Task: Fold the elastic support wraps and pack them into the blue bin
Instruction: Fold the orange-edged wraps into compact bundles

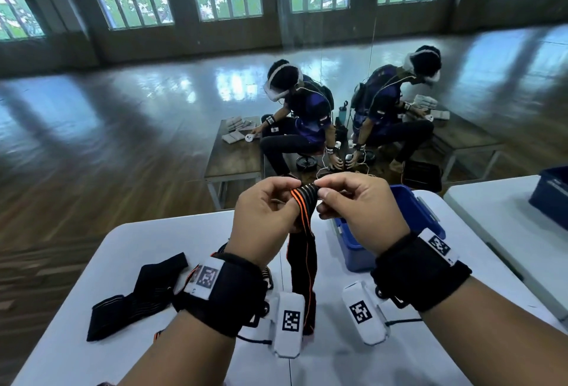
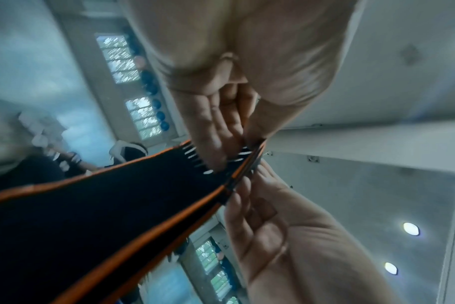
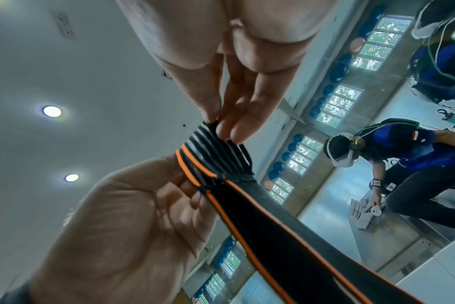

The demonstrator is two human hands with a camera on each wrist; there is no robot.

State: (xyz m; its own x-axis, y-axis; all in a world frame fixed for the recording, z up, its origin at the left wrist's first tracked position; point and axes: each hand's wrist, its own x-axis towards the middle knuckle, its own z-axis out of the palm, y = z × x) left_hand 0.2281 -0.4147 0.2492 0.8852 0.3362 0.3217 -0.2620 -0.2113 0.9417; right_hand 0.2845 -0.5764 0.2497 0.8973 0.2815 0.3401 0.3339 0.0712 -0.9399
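Both hands, the left hand (image 1: 264, 216) and the right hand (image 1: 358, 204), pinch the top end of one black and orange wrap (image 1: 302, 250), which hangs straight down to the table (image 1: 92, 355), with the blue bin (image 1: 412, 216) nearer the right hand, by the table's far edge.

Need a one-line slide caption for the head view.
Both hands, left hand and right hand, pinch the top of an orange-edged black wrap beside the blue bin.

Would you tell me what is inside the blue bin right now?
The blue bin stands behind the right hand. That hand and its wristband cover most of the interior; the visible part shows only blue walls, no wraps.
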